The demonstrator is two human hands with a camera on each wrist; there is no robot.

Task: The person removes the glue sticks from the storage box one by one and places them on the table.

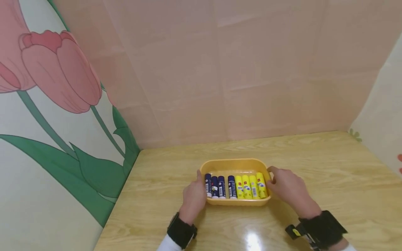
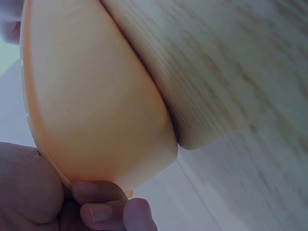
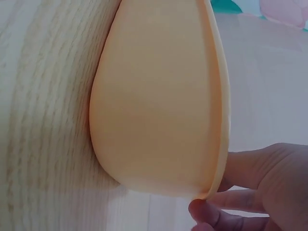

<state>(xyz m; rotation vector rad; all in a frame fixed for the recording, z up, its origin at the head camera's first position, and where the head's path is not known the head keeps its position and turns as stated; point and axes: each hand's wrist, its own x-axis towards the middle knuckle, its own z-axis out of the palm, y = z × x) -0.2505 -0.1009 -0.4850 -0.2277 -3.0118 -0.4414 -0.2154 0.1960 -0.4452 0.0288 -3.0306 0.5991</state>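
A shallow yellow plastic tray (image 1: 232, 202) stands on the wooden table. Inside it, side by side, lie several dark blue glue sticks (image 1: 221, 186) on the left and several yellow glue sticks (image 1: 246, 188) on the right; a small gap parts one blue stick from the other blue ones. My left hand (image 1: 193, 197) grips the tray's left end, its fingertips (image 2: 101, 211) curled under the rim on the outside. At the opposite end my right hand (image 1: 290, 186) pinches the rim between thumb and fingers. In both wrist views the tray's outer wall (image 3: 154, 96) hides the sticks.
The light wood table (image 1: 163, 195) runs back to a wall covered in pinkish sheeting (image 1: 220, 76). On the left stands a panel with painted tulips (image 1: 59, 69), and a pale panel (image 1: 384, 115) borders the right side. Each wrist wears a black strap (image 1: 325, 230).
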